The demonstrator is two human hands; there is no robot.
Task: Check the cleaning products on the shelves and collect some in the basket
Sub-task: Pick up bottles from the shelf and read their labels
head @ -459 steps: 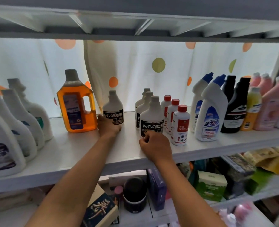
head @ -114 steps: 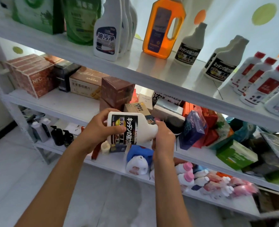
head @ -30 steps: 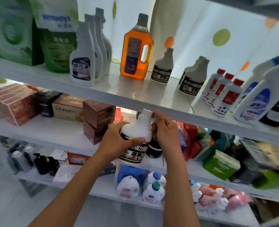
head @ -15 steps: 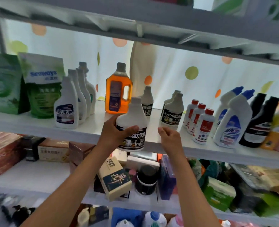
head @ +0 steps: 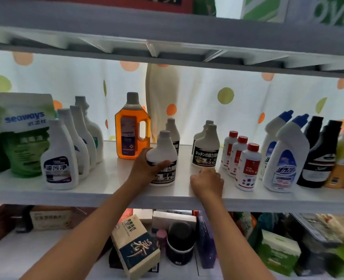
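The long white shelf board runs across the whole view at chest height, with the grey underside of another shelf above it and a pale curtain dotted orange and green glowing behind the bottles. At the far left of the board stands a green and white refill pouch marked seaways, and beside it a row of white spray-type bottles without triggers goes back in file. A tall orange translucent jug with a grey cap and a moulded handle stands further back near the middle. On the right are two white bent-neck bottles with blue caps, black bent-neck bottles and three small white bottles with red caps. Both forearms reach up and forward from the bottom of the view. The left hand wraps its fingers and thumb round the belly of a white squat bottle with a black label and a grey cap, which stands upright on the board near its front edge, just in front of a like bottle. The right hand, gripping nothing, rests knuckles-up with loosely curled fingers on the board, just before a matching pair of black-labelled white bottles.
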